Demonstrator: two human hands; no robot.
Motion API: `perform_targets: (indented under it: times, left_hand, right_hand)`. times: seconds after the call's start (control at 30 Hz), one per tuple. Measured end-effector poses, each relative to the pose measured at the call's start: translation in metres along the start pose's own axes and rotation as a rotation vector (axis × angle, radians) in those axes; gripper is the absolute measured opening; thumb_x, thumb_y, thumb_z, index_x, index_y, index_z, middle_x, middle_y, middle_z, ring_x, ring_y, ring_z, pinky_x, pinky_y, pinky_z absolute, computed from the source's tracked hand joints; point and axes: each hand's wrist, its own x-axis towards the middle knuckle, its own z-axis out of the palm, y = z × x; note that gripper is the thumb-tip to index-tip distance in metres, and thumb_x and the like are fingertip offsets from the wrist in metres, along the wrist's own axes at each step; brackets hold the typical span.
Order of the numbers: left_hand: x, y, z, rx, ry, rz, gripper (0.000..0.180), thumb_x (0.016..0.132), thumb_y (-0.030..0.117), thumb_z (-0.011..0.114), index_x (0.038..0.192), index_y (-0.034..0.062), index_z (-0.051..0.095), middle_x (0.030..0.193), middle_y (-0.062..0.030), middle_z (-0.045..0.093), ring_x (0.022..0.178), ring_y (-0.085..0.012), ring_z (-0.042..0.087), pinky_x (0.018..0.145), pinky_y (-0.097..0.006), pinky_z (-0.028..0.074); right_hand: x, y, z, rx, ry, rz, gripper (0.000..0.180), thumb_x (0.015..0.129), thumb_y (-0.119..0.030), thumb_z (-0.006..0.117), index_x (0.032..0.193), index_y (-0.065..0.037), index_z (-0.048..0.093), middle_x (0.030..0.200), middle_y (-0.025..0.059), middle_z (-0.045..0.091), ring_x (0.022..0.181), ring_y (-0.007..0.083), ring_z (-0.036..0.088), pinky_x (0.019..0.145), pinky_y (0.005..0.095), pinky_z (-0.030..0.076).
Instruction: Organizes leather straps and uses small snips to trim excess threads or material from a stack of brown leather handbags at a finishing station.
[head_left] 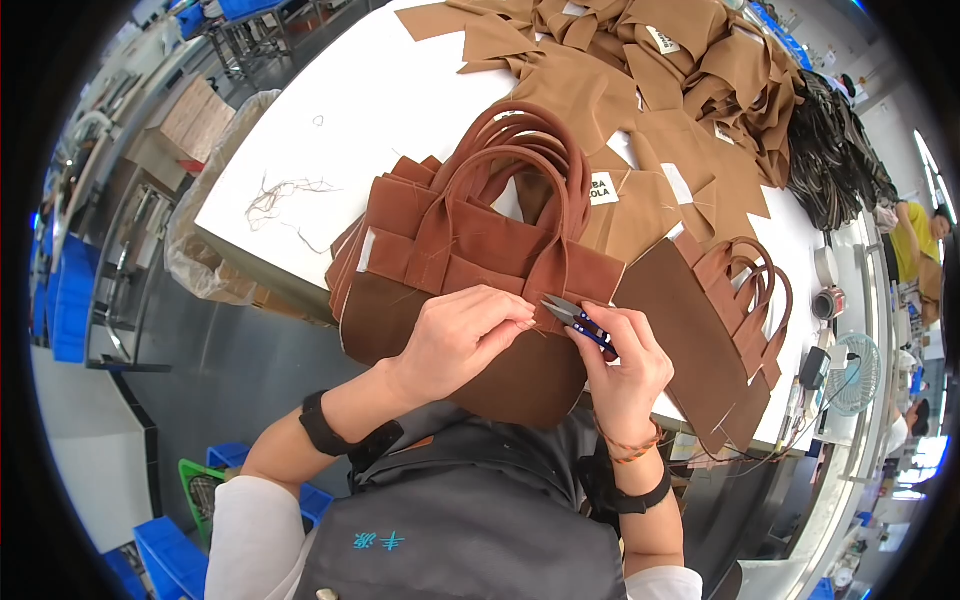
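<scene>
A stack of brown bag panels with reddish-brown leather-look tops and looped handles (470,215) lies on the table edge in front of me, the topmost panel (480,375) hanging over toward my lap. My left hand (460,335) rests on this panel, thumb and fingertips pinched together at a fine loose thread (540,328) by the foot of the right handle strap. In my right hand (630,365) are thread snips (582,322) with blue grips. Their pointed blades reach toward my left fingertips, close above the panel. Whether the blades touch the thread is too small to tell.
A second stack of handled bag panels (690,330) lies to the right. Tan cut pieces (650,90) heap across the far side of the white table (330,110), beside black straps (830,145). Thread scraps (285,200) lie at left. A small fan (853,372) stands at right.
</scene>
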Motion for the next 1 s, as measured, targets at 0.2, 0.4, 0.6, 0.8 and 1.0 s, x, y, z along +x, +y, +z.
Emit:
perform_targets:
  times: [0.2, 0.4, 0.6, 0.8, 1.0]
  left_hand:
    - [0.0, -0.002, 0.002, 0.005, -0.008, 0.016, 0.013, 0.077, -0.006, 0.068, 0.089, -0.0003, 0.064, 0.084, -0.0094, 0.069, 0.073, -0.0214, 0.067, 0.063, -0.029, 0.054]
    - [-0.001, -0.002, 0.002, 0.005, -0.025, 0.021, 0.013, 0.078, -0.007, 0.067, 0.089, -0.0005, 0.064, 0.082, -0.0091, 0.068, 0.071, -0.0203, 0.067, 0.062, -0.028, 0.054]
    - [-0.002, 0.0, 0.0, -0.117, -0.052, -0.223, 0.005, 0.084, -0.003, 0.065, 0.088, -0.0013, 0.062, 0.081, -0.0082, 0.069, 0.069, -0.0138, 0.068, 0.06, -0.025, 0.054]
    - [-0.002, -0.001, 0.004, -0.139, -0.058, -0.247, 0.004, 0.086, -0.003, 0.063, 0.088, -0.0018, 0.061, 0.082, -0.0087, 0.069, 0.072, -0.0135, 0.069, 0.063, -0.025, 0.055]
    - [-0.003, -0.003, 0.005, -0.151, -0.052, -0.248, 0.004, 0.086, -0.004, 0.062, 0.089, -0.0018, 0.061, 0.082, -0.0086, 0.069, 0.072, -0.0139, 0.068, 0.063, -0.025, 0.055]
  right_hand:
    - [0.002, 0.0, 0.002, -0.032, 0.025, -0.029, 0.019, 0.07, -0.013, 0.079, 0.087, -0.013, 0.07, 0.08, -0.001, 0.065, 0.064, 0.0162, 0.062, 0.056, 0.0274, 0.048]
    - [0.004, 0.003, 0.004, -0.006, 0.003, -0.014, 0.017, 0.07, -0.013, 0.079, 0.084, -0.012, 0.07, 0.079, -0.0007, 0.065, 0.065, 0.0166, 0.062, 0.056, 0.0272, 0.048]
    - [0.002, 0.004, -0.008, 0.138, -0.091, 0.052, 0.022, 0.068, -0.005, 0.081, 0.088, -0.008, 0.071, 0.082, 0.0024, 0.067, 0.061, 0.0126, 0.061, 0.053, 0.0235, 0.049]
    - [0.0, 0.006, -0.005, 0.053, -0.085, -0.092, 0.023, 0.067, -0.006, 0.081, 0.087, -0.008, 0.071, 0.081, 0.0032, 0.066, 0.062, 0.0142, 0.061, 0.054, 0.025, 0.049]
    - [-0.002, 0.007, -0.002, 0.073, -0.129, -0.004, 0.019, 0.069, -0.013, 0.079, 0.086, -0.012, 0.07, 0.081, 0.0011, 0.065, 0.074, 0.0201, 0.064, 0.063, 0.0298, 0.05]
